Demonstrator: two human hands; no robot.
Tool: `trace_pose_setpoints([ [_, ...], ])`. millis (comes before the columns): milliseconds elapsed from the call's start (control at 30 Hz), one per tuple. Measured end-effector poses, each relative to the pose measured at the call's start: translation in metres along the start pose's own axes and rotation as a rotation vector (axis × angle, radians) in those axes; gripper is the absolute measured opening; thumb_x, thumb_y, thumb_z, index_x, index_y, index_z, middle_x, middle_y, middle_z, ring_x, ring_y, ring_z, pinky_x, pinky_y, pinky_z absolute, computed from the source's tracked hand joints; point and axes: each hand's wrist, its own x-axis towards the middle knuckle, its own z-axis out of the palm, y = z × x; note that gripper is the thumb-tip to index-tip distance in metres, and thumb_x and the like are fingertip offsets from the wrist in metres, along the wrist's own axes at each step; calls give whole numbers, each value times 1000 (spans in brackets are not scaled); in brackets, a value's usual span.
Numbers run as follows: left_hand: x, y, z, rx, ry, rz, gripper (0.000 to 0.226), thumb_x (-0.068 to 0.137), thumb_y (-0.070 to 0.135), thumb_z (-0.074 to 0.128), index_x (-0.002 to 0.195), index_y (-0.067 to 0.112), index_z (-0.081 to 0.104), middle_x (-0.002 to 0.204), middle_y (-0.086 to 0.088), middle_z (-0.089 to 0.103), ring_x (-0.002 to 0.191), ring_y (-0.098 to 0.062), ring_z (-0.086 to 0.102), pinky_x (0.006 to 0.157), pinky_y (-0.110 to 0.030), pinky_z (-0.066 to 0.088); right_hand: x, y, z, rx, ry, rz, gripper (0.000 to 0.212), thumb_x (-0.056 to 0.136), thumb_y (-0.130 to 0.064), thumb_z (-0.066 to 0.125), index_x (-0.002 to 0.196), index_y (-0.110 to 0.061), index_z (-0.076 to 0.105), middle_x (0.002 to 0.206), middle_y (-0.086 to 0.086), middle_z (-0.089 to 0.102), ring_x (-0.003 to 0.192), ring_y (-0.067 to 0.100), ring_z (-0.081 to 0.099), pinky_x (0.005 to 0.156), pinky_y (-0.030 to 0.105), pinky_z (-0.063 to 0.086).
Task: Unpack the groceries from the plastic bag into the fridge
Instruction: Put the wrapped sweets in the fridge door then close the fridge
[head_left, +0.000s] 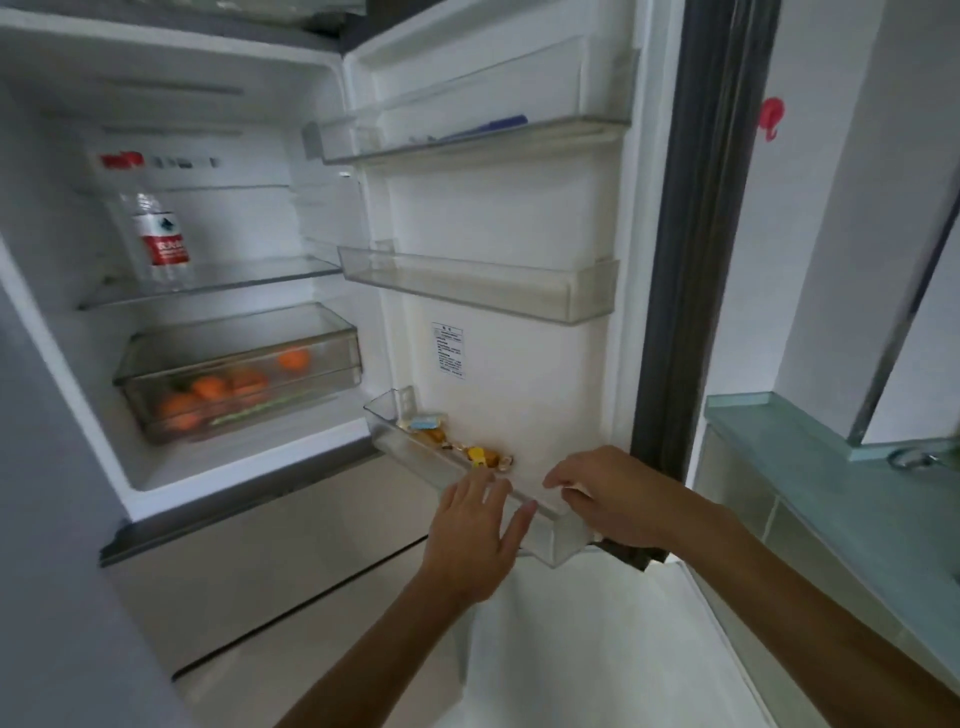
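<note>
left hand (475, 540) flat on door bin (410, 452), right hand (618, 493) grip unclear; leaning could unseat bin, spill snacks (488, 456).

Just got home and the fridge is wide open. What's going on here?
A person is working at the lowest door bin of the open fridge. The left hand lies flat against its front rim; the right hand curls over the bin, whether holding anything is unclear. Inside it sit wrapped snacks. The main compartment holds oranges and a water bottle.
</note>
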Motion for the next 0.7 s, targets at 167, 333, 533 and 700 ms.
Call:
trace_pose_setpoints([
  [167,-63,-57,-47,-110,-45,-149,77,93,68,6,151,24,30,161,2,26,149,-17,21,120,-41,25,-22,-81,-10,-71,160,-203,35,100,-20,45,132,-26,56,136,-9,56,122,8,50,106,21,38],
  [333,-112,-95,-94,-351,-7,-310,58,100,54,24,140,21,50,154,-4,39,143,-19,32,113,-25,24,-26,-167,6,-251,235,-518,33,93,-19,55,124,-25,63,126,-7,64,113,11,58,104,27,41],
  [533,-156,-115,-129,-514,151,-363,56,100,59,15,141,34,43,139,6,56,133,-7,43,119,-40,24,5,-239,-2,-546,600,-742,31,87,-27,58,115,-21,70,131,-1,63,137,22,43,118,50,17],
  [700,-175,-141,-149,-718,272,-510,52,97,64,28,133,30,45,111,4,66,97,-5,63,84,-31,53,65,-301,15,-688,671,-857,35,90,-27,50,120,-18,66,151,10,43,147,26,26,120,53,10],
])
